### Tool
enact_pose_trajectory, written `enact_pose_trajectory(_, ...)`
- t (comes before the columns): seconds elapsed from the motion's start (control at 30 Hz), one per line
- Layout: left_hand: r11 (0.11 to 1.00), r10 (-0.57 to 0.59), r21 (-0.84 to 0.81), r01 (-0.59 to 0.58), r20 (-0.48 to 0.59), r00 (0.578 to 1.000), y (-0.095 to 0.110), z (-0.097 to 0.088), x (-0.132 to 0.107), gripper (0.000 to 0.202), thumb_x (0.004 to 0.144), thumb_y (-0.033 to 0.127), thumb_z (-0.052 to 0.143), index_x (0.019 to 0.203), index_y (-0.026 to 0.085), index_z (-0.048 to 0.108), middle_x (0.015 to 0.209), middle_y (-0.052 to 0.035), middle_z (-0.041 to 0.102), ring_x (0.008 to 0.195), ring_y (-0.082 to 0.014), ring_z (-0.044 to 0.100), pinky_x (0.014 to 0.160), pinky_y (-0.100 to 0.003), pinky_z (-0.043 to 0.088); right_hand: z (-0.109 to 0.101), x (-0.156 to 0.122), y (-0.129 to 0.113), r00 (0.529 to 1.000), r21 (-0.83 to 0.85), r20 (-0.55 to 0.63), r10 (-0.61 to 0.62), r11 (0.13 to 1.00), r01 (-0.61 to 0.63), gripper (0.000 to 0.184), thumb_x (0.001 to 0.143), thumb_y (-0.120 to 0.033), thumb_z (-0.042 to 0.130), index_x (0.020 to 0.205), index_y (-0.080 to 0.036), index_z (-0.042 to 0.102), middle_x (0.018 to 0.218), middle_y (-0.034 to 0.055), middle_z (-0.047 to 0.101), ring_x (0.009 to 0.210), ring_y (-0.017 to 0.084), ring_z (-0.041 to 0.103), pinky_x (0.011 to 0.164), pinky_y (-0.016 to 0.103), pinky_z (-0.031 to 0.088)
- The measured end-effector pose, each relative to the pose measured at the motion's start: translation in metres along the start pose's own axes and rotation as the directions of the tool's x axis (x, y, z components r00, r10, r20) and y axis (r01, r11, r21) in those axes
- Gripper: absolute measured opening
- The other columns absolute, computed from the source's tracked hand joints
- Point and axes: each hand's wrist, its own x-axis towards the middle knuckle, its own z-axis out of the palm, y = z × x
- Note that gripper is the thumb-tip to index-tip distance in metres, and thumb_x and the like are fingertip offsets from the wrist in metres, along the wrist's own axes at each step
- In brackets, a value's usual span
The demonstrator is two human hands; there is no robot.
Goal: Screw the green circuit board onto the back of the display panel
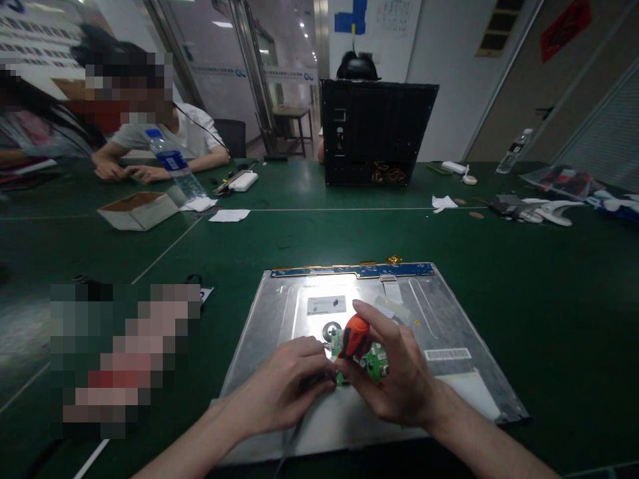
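Note:
A grey metal panel [444,313], the back of a flat screen, lies on the green table in front of me, with a blue circuit strip [349,270] along its far edge. A small green circuit board [375,362] rests on the panel's middle. My right hand [394,379] is closed around an orange-handled screwdriver [355,336], held upright over the board. My left hand [284,386] is curled beside the board's left edge, its fingertips pinched on something I cannot make out.
A black computer case [374,130] stands at the back centre. A person sits at the far left behind a water bottle [174,166] and a white cardboard box [138,210]. Paper scraps [228,215], another bottle [514,152] and loose parts lie at the right.

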Motion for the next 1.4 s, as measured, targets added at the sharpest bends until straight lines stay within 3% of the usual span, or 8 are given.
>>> enact_pose_trajectory(0.2, 1.0, 0.013, -0.012, -0.013, -0.003, 1.0, 0.0027, -0.0008, 0.0018, 0.02, 0.095, 0.013, 0.049, 0.106, 0.019, 0.064, 0.098, -0.0073, 0.062, 0.089, -0.0216, 0.058, 0.076, -0.034, 0.049, 0.0001, 0.0018, -0.001, 1.0, 0.006, 0.003, -0.002, 1.0, 0.002, 0.068, 0.09, -0.019, 0.055, 0.15, -0.014, 0.024, 0.107, 0.0115, 0.069, 0.074, 0.019, 0.067, 0.061, 0.032, 0.058)
enact_pose_trajectory(0.43, 1.0, 0.015, 0.003, -0.015, -0.031, 0.999, 0.0016, 0.001, 0.0013, 0.013, 0.095, 0.014, 0.048, 0.091, 0.018, 0.06, 0.091, -0.0061, 0.061, 0.082, -0.0199, 0.057, 0.07, -0.031, 0.046, -0.0004, 0.0049, -0.0029, 0.999, 0.002, -0.002, -0.039, 0.999, 0.039, 0.065, 0.092, -0.02, 0.053, 0.149, -0.015, 0.023, 0.084, 0.0043, 0.068, 0.063, 0.018, 0.063, 0.056, 0.03, 0.055)
enact_pose_trajectory(0.63, 1.0, 0.01, 0.002, -0.01, -0.02, 1.0, 0.0037, 0.0009, 0.0014, 0.013, 0.094, 0.013, 0.048, 0.093, 0.018, 0.06, 0.09, -0.0055, 0.062, 0.081, -0.0196, 0.056, 0.071, -0.031, 0.046, -0.0009, 0.0061, -0.002, 0.998, 0.017, -0.001, -0.064, 0.998, 0.064, 0.063, 0.092, -0.022, 0.053, 0.148, -0.014, 0.025, 0.089, 0.0061, 0.069, 0.065, 0.017, 0.064, 0.054, 0.029, 0.055)
enact_pose_trajectory(0.83, 1.0, 0.008, -0.016, -0.008, -0.003, 1.0, 0.0022, -0.0007, 0.0016, 0.019, 0.091, 0.01, 0.049, 0.102, 0.018, 0.062, 0.099, -0.0073, 0.064, 0.089, -0.0216, 0.058, 0.076, -0.033, 0.047, -0.0057, 0.0083, -0.0054, 0.997, 0.049, 0.035, -0.065, 0.997, 0.063, 0.064, 0.087, -0.012, 0.051, 0.146, -0.011, 0.026, 0.097, 0.009, 0.071, 0.071, 0.018, 0.067, 0.058, 0.03, 0.058)
enact_pose_trajectory(1.23, 1.0, 0.001, -0.015, -0.001, -0.013, 1.0, 0.0022, -0.001, 0.0025, 0.016, 0.091, 0.011, 0.049, 0.099, 0.018, 0.061, 0.093, -0.0056, 0.063, 0.085, -0.0207, 0.057, 0.074, -0.034, 0.047, -0.0017, 0.0061, -0.0032, 0.997, 0.052, 0.0, -0.078, 0.996, 0.078, 0.066, 0.089, -0.015, 0.053, 0.149, -0.013, 0.024, 0.09, 0.0059, 0.069, 0.065, 0.017, 0.063, 0.055, 0.03, 0.055)
enact_pose_trajectory(1.4, 1.0, 0.014, -0.006, -0.015, -0.025, 1.0, 0.0027, -0.0004, 0.0034, 0.014, 0.093, 0.012, 0.048, 0.097, 0.018, 0.06, 0.093, -0.0059, 0.063, 0.084, -0.0205, 0.057, 0.073, -0.034, 0.047, -0.0015, 0.007, -0.0035, 0.996, 0.057, -0.004, -0.086, 0.995, 0.086, 0.064, 0.09, -0.016, 0.053, 0.148, -0.016, 0.026, 0.091, 0.0045, 0.07, 0.072, 0.017, 0.065, 0.061, 0.029, 0.057)
